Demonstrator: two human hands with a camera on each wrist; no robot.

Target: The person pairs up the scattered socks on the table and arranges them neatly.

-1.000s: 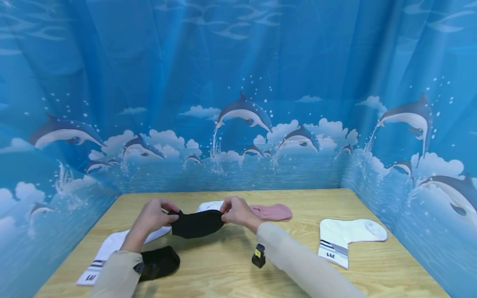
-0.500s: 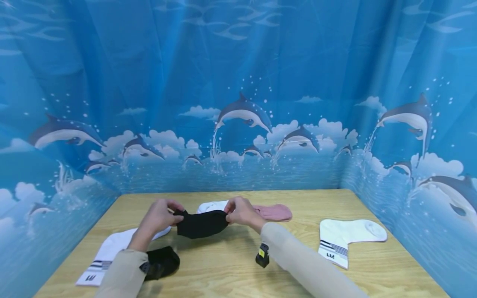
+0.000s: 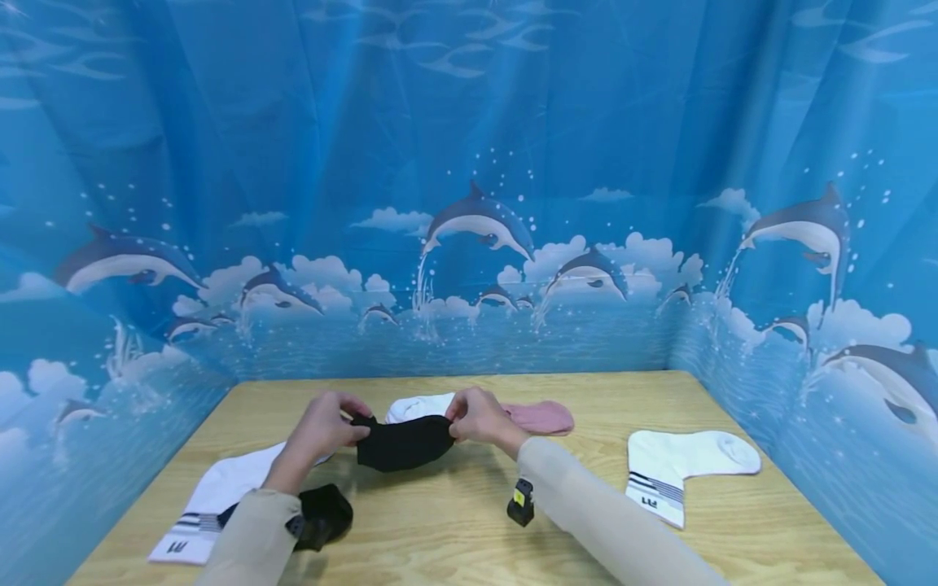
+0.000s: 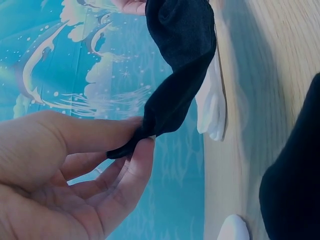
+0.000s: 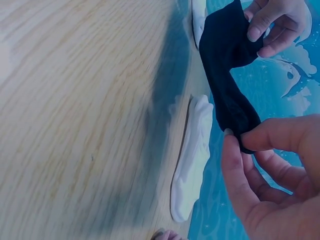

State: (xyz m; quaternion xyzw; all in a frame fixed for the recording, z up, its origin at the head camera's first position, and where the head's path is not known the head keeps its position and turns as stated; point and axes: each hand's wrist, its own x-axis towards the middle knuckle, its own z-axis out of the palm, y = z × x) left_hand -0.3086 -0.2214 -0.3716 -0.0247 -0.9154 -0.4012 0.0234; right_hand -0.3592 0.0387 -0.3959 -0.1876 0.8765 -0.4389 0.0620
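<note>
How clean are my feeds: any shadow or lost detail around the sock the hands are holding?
Head view: the held black sock reads almost flat black; left wrist view: its folds show faintly, while the other black sock is nearly featureless; right wrist view: a soft bluish shadow crosses the table.

- Bench (image 3: 432, 537): pale wood grain, top lying flat.
- Curtain (image 3: 469, 106): blue, printed with leaping dolphins, clouds, water; stands behind and at both sides.
- Right striped sock (image 3: 655, 460): white, dark bands and lettering at cuff, toe pointing right.
- Left striped sock (image 3: 223, 483): white, similar bands, partly hidden.
- Plain-looking white sock (image 3: 414, 408): far side, beside pink sock (image 3: 544, 417).
- Second black sock (image 3: 333, 511): near left, partly hidden.
</note>
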